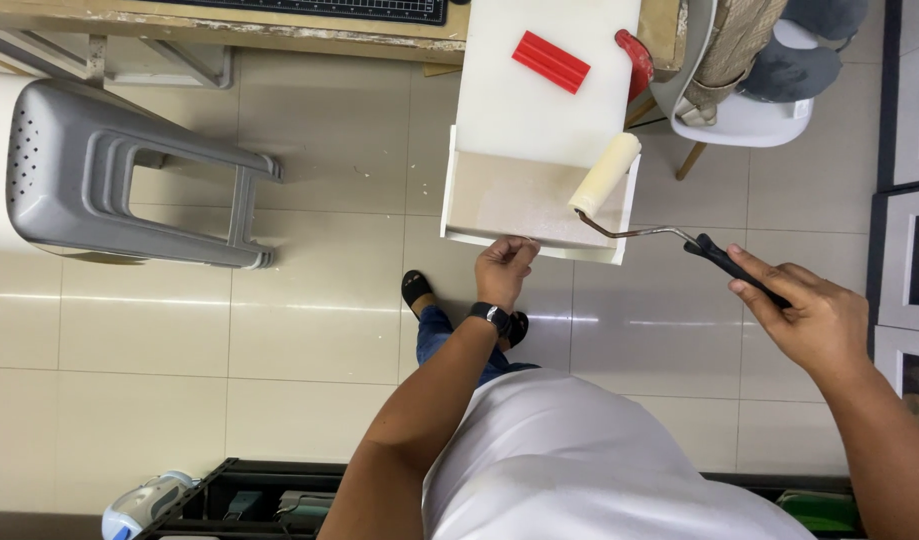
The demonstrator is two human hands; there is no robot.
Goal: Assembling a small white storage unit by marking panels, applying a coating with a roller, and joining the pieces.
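Observation:
My right hand (814, 318) grips the black handle of a paint roller (605, 174). Its cream sleeve rests on the right side of a white open box (539, 160) that juts out from a workbench. My left hand (504, 270) holds the box's near edge, with a black watch on that wrist. The box's inner panel (509, 205) looks beige beneath the roller.
A red ridged block (550, 62) lies on the white upper panel. A grey plastic stool (109, 170) stands on the tiled floor at left. A white chair with grey cushions (769, 70) is at upper right. Black shelving (259, 495) sits behind me.

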